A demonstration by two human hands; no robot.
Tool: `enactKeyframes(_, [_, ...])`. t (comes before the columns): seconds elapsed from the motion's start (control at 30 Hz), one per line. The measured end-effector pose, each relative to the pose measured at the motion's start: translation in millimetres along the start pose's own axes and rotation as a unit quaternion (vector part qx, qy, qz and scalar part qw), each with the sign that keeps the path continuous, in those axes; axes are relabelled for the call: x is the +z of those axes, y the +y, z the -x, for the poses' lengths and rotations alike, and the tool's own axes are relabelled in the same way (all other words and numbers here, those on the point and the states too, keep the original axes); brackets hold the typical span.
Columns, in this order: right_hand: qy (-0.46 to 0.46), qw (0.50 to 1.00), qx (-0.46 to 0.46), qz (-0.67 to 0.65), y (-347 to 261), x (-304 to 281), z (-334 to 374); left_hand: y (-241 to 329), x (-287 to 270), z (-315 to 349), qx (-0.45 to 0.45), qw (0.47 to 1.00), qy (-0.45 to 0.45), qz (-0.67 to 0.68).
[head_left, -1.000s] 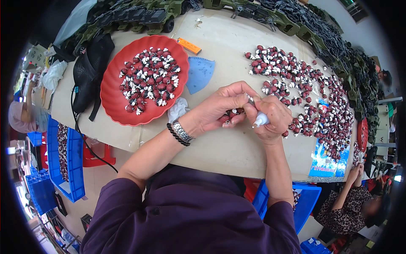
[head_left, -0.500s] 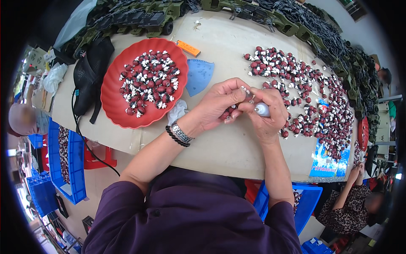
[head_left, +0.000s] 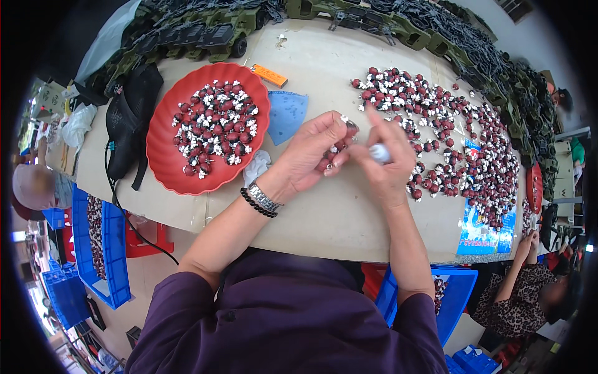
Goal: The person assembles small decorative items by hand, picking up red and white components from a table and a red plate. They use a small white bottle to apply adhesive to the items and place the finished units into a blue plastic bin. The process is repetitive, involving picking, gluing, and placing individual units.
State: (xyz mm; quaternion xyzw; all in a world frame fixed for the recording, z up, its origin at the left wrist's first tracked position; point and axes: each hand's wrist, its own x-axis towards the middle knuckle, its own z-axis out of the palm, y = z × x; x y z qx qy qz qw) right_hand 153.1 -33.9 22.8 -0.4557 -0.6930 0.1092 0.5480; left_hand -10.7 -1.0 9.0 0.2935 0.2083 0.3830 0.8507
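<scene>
Close above the table, my left hand (head_left: 303, 156) is closed on several small dark-red figures (head_left: 327, 163) with white parts. One figure's white part pokes out between its thumb and forefinger. Beside it, my right hand (head_left: 393, 171) is curled round a small white bottle (head_left: 379, 152), whose rounded end shows; its forefinger is lifted and blurred. The fingertips of both hands are near each other. A large group of the same red-and-white figures (head_left: 445, 115) lies right of my hands. More figures (head_left: 219, 121) lie in a red scalloped dish (head_left: 163, 167) on the left.
A blue cloth (head_left: 288, 117), an orange box (head_left: 270, 75) and a crumpled white tissue (head_left: 256, 168) lie near the dish. Left of it is a black bag (head_left: 129, 121) with a cable. Green toy vehicles (head_left: 212, 37) line the far edge. A co-worker (head_left: 517, 299) sits at the right.
My right hand has drawn slightly away from the left one, its forefinger now raised. The left hand still grips the figures. The whole view has shifted a little.
</scene>
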Motion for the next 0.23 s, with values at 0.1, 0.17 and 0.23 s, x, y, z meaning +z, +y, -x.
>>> enactKeyframes(0.1, [0.137, 0.959, 0.174, -0.178, -2.2, -8.0, -4.9, 4.8, -3.3, 0.1, 0.001, 0.995, -0.011, 0.102])
enactKeyframes(0.17, [0.168, 0.951, 0.177, -0.192, 11.4, -10.0, -9.6, 9.2, -6.9, 2.6, -0.005, 0.984, -0.052, 0.168])
enactKeyframes(0.23, [0.158, 0.955, 0.156, -0.199, 14.2, 5.8, -20.7, 1.2, -24.1, 2.2, -0.011, 0.97, -0.118, 0.212])
